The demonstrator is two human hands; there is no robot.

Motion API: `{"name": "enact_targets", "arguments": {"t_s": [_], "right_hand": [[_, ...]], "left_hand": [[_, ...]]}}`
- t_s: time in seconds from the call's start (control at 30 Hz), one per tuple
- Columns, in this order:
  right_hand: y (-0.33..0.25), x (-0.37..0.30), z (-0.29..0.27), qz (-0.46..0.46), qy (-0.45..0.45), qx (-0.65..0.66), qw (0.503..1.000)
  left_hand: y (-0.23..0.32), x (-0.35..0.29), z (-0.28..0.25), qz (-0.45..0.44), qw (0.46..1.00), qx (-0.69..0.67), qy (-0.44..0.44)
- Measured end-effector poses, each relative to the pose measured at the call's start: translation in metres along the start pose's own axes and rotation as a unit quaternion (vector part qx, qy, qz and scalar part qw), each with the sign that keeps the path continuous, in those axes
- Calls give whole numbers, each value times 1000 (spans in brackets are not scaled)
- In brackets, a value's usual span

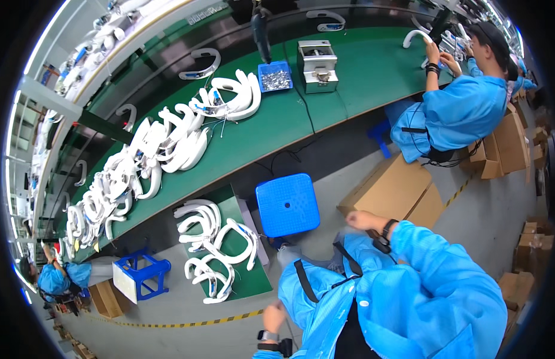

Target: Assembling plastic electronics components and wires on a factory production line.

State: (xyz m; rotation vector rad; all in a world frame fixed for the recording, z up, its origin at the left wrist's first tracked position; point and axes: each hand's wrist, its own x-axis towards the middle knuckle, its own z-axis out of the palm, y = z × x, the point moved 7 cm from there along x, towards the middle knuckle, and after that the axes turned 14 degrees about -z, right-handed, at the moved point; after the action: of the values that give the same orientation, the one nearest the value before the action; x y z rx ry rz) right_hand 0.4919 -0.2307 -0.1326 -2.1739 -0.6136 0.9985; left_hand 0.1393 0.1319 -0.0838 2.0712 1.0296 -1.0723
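My right hand (363, 220) is held out in front of my body, fingers curled in, and no object shows in it. It appears above the near end of a closed cardboard box (385, 185). Low in the picture, my left hand (274, 315) hangs beside my blue smock (409, 287); its fingers are blurred and partly hidden, and I see nothing held. Ahead of me stands a blue plastic stool (287, 205), touched by neither hand. Left of it, several white curved plastic parts (200, 224) with thin wires lie on a low green board (247, 278).
A long green workbench (277, 131) carries a heap of white curved parts (146, 143), a blue tray of small metal pieces (275, 76) and a metal fixture (317, 66). A co-worker (463, 107) sits at the right. Another blue stool (143, 274) stands left; cardboard boxes (517, 287) line the right.
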Motion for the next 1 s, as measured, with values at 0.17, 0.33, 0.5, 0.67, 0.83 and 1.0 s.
{"name": "enact_targets", "arguments": {"t_s": [0.17, 0.33, 0.5, 0.67, 0.83, 1.0], "right_hand": [[17, 167, 44, 74, -22, -87, 993], [123, 259, 92, 220, 68, 123, 965], [152, 310, 90, 21, 86, 386, 918], [210, 319, 38, 96, -38, 244, 964], [223, 319, -13, -54, -129, 52, 989], [137, 220, -246, -102, 241, -30, 965]], "left_hand": [[26, 77, -44, 27, 940, -337, -50], [52, 73, 8, -44, 974, -222, -3], [103, 79, 49, -89, 968, -227, 54], [226, 175, -5, -54, 982, -120, 132], [335, 217, -87, -13, 974, -95, 207], [240, 199, -82, -173, 946, -214, 171]]}}
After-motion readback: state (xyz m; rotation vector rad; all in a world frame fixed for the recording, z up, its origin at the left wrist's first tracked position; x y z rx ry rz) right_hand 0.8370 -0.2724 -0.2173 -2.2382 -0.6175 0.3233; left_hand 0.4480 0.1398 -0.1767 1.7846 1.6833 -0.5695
